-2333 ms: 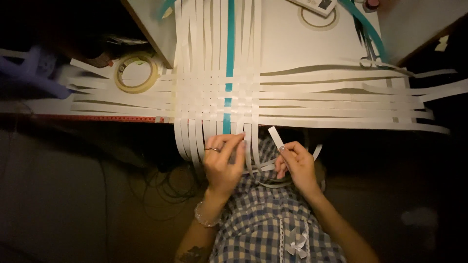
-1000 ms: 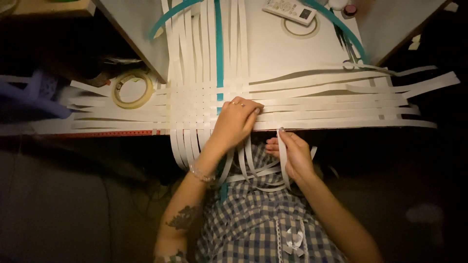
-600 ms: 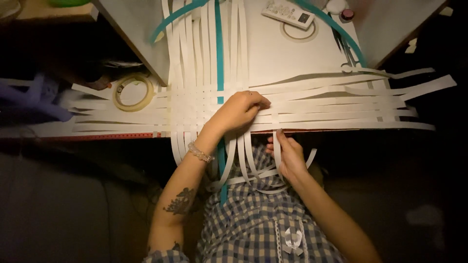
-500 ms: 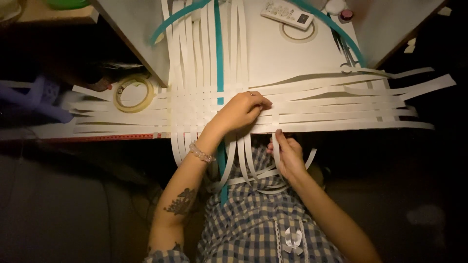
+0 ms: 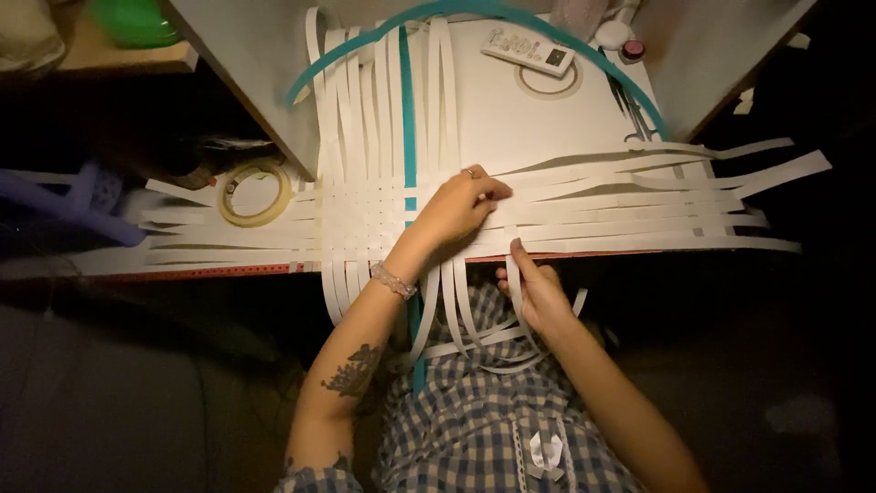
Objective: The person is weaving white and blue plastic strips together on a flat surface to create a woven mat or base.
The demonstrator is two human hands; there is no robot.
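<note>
A white tabletop point(image 5: 493, 119) is seen from above in a dim room, its near edge running across the middle of the view, with dark floor below it and a wooden shelf at the upper left on which a blurred green object point(image 5: 137, 20) sits. At the far side of the table a white remote control point(image 5: 527, 48) lies beside a flat ring of tape point(image 5: 548, 80), and a pair of scissors point(image 5: 636, 114) lies towards the right edge. A larger roll of tape point(image 5: 253, 192) rests on the strips at the left, next to a purple plastic object point(image 5: 68, 196) in the shadow. The woven mat of white paper strips point(image 5: 365, 215) is spread at the table's near edge: one set of strips runs lengthwise away from the person and hangs off the edge over a checked garment, the other set runs crosswise, left to right, its long ends fanning out to the right. A single teal strip point(image 5: 408, 146) runs lengthways through the weave and arcs over the far end of the table. The left hand point(image 5: 461, 205) is pressed on the weave with fingers curled together at the crossing strips. The right hand point(image 5: 534, 288) is held just below the table edge, thumb and fingers pinched on a hanging white strip point(image 5: 514, 274), which points up towards the weave.
</note>
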